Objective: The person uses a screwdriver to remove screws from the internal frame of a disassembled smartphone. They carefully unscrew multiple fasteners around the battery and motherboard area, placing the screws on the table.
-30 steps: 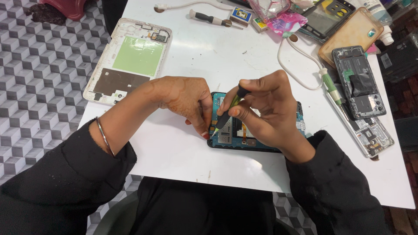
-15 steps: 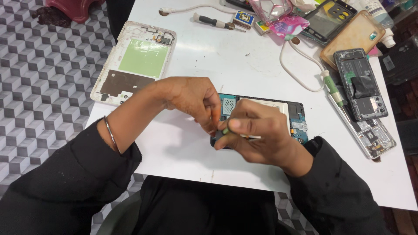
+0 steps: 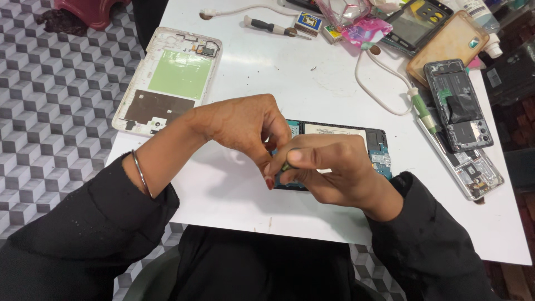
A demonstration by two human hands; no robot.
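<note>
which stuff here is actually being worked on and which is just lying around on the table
In use:
- opened phone under both hands
- small green-tipped tool pinched by the right hand, with the left hand touching it

Lying about:
- white back frame at the table's left edge
- black-handled screwdriver
- white cable
- dark dismantled phone
- brown case

Both hands [image 3: 290,153] closed together over the opened phone [image 3: 356,142].

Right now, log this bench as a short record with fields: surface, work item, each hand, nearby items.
surface: white table
work item: opened black phone with teal circuit board, lying flat
left hand: fingertips pinching at the phone's left end
right hand: gripping a small green-tipped tool
nearby items: white phone back frame with green panel; two opened phones at right; black-handled screwdriver
</note>
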